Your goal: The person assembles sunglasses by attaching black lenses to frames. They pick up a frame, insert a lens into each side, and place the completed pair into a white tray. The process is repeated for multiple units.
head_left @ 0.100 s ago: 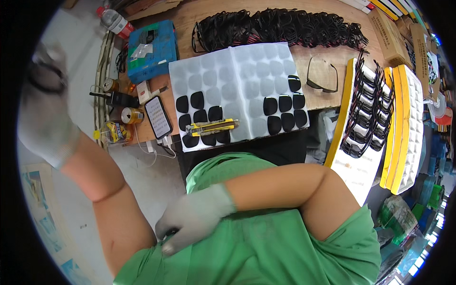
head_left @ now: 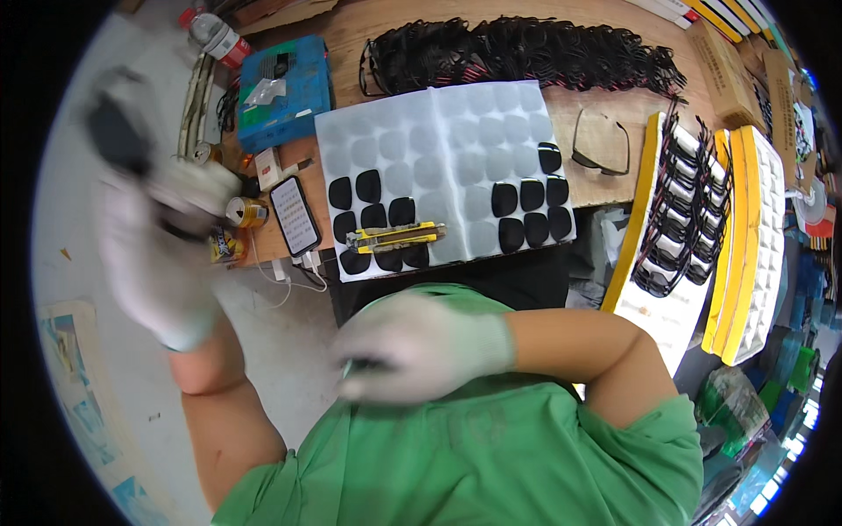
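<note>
My bench [head_left: 346,66] is a wooden surface; a white sheet [head_left: 445,175] lies at its near edge, carrying dark lenses [head_left: 401,210] in rows, with a yellow cutter [head_left: 396,237] resting across the left group. Black spectacle frames [head_left: 526,54] are heaped along the far edge. A blue box [head_left: 279,110] and a bottle [head_left: 219,39] occupy the far left corner; a phone [head_left: 296,215] and a can [head_left: 246,212] are positioned at the left edge. One pair of glasses [head_left: 601,145] lies right of the sheet; beyond the right edge, a yellow-edged tray [head_left: 653,316] carries further frames. Grey floor [head_left: 79,228] extends to the left. Relative to the earlier frame, my left hand [head_left: 153,267] has shifted inward, toward the bench's left edge; its fingers grip a dark object [head_left: 118,136], blurred, which is located off that edge, above the floor. My right hand [head_left: 421,346] has risen from my lap toward the near edge; its fingers are curled around a small dark object [head_left: 364,363], whose kind I cannot tell. The sheet, lenses and cutter retain their arrangement.
</note>
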`<action>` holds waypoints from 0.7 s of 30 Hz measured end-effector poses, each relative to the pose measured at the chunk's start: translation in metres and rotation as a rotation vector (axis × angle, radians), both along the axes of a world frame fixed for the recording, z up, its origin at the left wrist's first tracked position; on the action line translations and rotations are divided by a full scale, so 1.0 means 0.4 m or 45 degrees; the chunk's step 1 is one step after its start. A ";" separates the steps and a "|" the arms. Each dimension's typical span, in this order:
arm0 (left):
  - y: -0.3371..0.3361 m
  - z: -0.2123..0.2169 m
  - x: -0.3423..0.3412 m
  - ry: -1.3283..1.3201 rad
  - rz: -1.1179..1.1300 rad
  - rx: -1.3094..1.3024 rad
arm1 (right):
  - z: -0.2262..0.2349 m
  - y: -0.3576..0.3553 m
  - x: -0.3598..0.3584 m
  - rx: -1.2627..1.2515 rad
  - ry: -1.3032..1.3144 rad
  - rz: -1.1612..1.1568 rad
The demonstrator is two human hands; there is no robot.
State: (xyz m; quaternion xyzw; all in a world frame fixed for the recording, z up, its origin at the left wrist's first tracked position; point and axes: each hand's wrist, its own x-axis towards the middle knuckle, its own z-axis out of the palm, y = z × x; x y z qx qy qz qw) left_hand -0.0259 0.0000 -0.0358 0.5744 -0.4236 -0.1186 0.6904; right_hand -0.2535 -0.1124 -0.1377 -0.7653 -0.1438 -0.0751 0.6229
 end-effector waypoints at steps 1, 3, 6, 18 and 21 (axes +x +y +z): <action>0.020 -0.052 -0.083 -0.010 0.103 0.202 | 0.011 -0.066 -0.006 0.029 0.039 -0.101; 0.051 -0.116 -0.156 -0.133 -0.086 0.536 | -0.002 -0.138 -0.049 0.170 0.261 -0.318; 0.011 -0.224 -0.211 -0.390 -0.430 0.588 | -0.030 -0.160 -0.085 0.514 0.326 -0.476; -0.037 -0.298 -0.279 0.201 -0.785 0.657 | -0.063 -0.224 -0.104 0.844 0.508 -0.392; -0.036 -0.276 -0.263 0.145 -0.715 0.675 | -0.055 -0.244 -0.096 0.579 0.565 -0.414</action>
